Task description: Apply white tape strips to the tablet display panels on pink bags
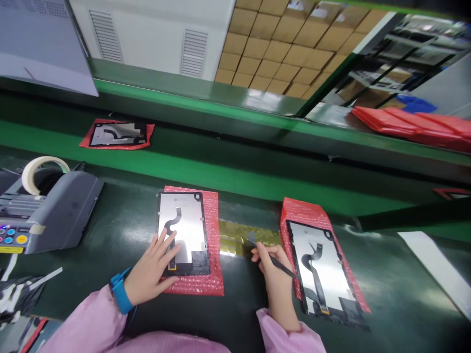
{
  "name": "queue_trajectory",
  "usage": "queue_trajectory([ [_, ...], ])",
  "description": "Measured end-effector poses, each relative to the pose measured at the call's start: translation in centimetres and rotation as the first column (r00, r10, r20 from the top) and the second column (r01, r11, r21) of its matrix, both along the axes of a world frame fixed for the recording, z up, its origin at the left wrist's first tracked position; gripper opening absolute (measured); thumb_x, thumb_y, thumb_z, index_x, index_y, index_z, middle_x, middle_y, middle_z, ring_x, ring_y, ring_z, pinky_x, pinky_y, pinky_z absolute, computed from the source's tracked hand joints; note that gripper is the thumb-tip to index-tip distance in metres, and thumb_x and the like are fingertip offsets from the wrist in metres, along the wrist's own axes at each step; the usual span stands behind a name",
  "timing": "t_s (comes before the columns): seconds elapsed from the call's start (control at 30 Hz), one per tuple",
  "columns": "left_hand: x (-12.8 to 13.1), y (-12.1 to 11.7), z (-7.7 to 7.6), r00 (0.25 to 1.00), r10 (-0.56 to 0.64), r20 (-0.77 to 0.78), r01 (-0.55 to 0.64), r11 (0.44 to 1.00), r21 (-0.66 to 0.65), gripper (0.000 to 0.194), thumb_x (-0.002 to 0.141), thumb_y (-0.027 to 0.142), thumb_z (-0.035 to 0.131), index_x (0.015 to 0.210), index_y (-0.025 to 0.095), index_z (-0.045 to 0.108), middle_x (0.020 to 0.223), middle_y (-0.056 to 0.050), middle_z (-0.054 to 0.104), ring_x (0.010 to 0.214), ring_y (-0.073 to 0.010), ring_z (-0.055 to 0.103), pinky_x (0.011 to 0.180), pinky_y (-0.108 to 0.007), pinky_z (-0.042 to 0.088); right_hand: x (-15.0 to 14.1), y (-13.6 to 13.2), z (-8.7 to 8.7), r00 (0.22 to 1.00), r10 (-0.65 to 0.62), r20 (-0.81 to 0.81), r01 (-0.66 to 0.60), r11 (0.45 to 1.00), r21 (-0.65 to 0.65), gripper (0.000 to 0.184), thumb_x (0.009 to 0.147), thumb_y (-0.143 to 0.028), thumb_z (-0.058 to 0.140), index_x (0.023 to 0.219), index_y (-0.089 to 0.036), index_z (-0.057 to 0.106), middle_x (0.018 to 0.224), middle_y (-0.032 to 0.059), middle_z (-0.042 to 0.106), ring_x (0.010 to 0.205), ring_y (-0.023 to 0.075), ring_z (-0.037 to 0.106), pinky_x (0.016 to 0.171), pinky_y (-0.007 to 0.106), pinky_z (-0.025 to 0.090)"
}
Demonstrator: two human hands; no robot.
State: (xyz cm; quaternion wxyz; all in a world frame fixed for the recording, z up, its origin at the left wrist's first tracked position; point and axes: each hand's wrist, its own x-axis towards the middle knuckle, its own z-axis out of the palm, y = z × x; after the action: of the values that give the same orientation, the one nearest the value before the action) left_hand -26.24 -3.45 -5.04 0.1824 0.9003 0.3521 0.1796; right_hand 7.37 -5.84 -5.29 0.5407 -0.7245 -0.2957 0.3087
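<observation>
My left hand point(152, 269) lies flat with fingers spread on the lower left corner of a silver panel point(186, 228) with a black flex cable, which rests on a red bubble-wrap sheet point(210, 245). My right hand point(274, 269) is closed around a thin dark tweezer-like tool point(272, 259), its tip touching a yellow sheet of small labels point(239, 238) between the two panels. A second silver panel point(322, 267) lies on another red bubble-wrap sheet point(312, 213) just right of that hand.
A grey tape dispenser machine point(47, 211) with a tape roll point(39, 171) stands at the left. A third panel on red wrap point(117, 134) lies on the green conveyor belt point(221, 171) behind. Red bags point(415, 125) and stacked cartons point(294, 44) are at the back right.
</observation>
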Motion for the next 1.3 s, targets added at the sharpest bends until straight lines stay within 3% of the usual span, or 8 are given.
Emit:
queue_trajectory([
  [0.1, -0.3, -0.2, 0.2, 0.994, -0.004, 0.110, 0.009, 0.999, -0.045, 0.072, 0.096, 0.017, 0.058, 0.157, 0.022, 0.020, 0.159, -0.017, 0.036, 0.154, -0.0351, 0.014, 0.119, -0.065, 0.026, -1.2, -0.8, 0.5, 1.000, 0.012, -0.012, -0.011, 1.000, 0.023, 0.052, 0.066, -0.066, 0.080, 0.065, -0.020, 0.055, 0.058, 0.0015, 0.064, 0.053, 0.0135, 0.058, 0.044, 0.022, 0.038],
  [0.17, -0.6, -0.5, 0.3, 0.984, -0.020, 0.175, 0.032, 0.997, -0.066, 0.068, 0.096, 0.014, 0.055, 0.155, 0.023, 0.023, 0.154, -0.015, 0.045, 0.154, -0.0319, 0.017, 0.120, -0.063, 0.026, -3.0, -1.4, 1.0, 0.998, 0.051, -0.037, -0.050, 0.998, 0.030, 0.051, 0.068, -0.064, 0.080, 0.064, -0.021, 0.054, 0.056, 0.0014, 0.064, 0.049, 0.0126, 0.055, 0.042, 0.021, 0.036],
  [0.23, -1.1, -0.8, 0.4, 0.976, -0.036, 0.214, 0.057, 0.994, -0.094, 0.061, 0.096, 0.011, 0.054, 0.150, 0.023, 0.028, 0.149, -0.013, 0.052, 0.154, -0.0293, 0.019, 0.122, -0.060, 0.026, -5.5, -2.1, 1.4, 0.982, 0.164, -0.096, -0.161, 0.986, 0.038, 0.049, 0.071, -0.062, 0.079, 0.062, -0.021, 0.053, 0.053, 0.0015, 0.063, 0.041, 0.0108, 0.049, 0.037, 0.021, 0.032],
  [0.33, -1.6, -1.5, 0.4, 0.981, -0.038, 0.192, 0.069, 0.985, -0.158, 0.055, 0.095, 0.009, 0.054, 0.145, 0.022, 0.036, 0.143, -0.011, 0.059, 0.152, -0.0280, 0.025, 0.122, -0.057, 0.028, -9.4, -2.8, 1.9, 0.898, 0.397, -0.188, -0.391, 0.918, 0.069, 0.047, 0.077, -0.059, 0.075, 0.061, -0.021, 0.053, 0.051, 0.0025, 0.064, 0.034, 0.0090, 0.044, 0.034, 0.021, 0.033],
  [0.43, -1.8, -2.1, 0.3, 0.990, -0.007, 0.139, 0.036, 0.977, -0.210, 0.052, 0.094, 0.009, 0.055, 0.142, 0.020, 0.041, 0.139, -0.011, 0.061, 0.149, -0.0281, 0.033, 0.122, -0.055, 0.030, -12.1, -2.9, 1.8, 0.840, 0.502, -0.205, -0.501, 0.863, 0.059, 0.045, 0.080, -0.058, 0.072, 0.062, -0.021, 0.056, 0.051, 0.0027, 0.065, 0.030, 0.0080, 0.042, 0.034, 0.022, 0.037],
  [0.7, -1.4, -2.2, 0.0, 0.990, 0.053, 0.132, -0.026, 0.980, -0.196, 0.048, 0.095, 0.015, 0.060, 0.141, 0.018, 0.044, 0.137, -0.015, 0.063, 0.144, -0.0255, 0.044, 0.120, -0.050, 0.037, -13.9, -3.3, 0.3, 0.866, 0.481, -0.141, -0.493, 0.868, -0.065, 0.044, 0.081, -0.060, 0.071, 0.065, -0.021, 0.057, 0.058, 0.0039, 0.069, 0.034, 0.0100, 0.048, 0.038, 0.024, 0.041],
  [1.3, -1.3, -2.2, -0.1, 0.985, 0.039, 0.166, -0.015, 0.990, -0.144, 0.042, 0.100, 0.020, 0.055, 0.140, 0.018, 0.043, 0.132, -0.014, 0.065, 0.142, -0.0244, 0.046, 0.120, -0.049, 0.037, -14.5, -4.0, -0.2, 0.872, 0.490, -0.026, -0.490, 0.867, -0.089, 0.039, 0.086, -0.053, 0.069, 0.065, -0.023, 0.057, 0.059, 0.0005, 0.068, 0.042, 0.0125, 0.054, 0.045, 0.027, 0.045],
])
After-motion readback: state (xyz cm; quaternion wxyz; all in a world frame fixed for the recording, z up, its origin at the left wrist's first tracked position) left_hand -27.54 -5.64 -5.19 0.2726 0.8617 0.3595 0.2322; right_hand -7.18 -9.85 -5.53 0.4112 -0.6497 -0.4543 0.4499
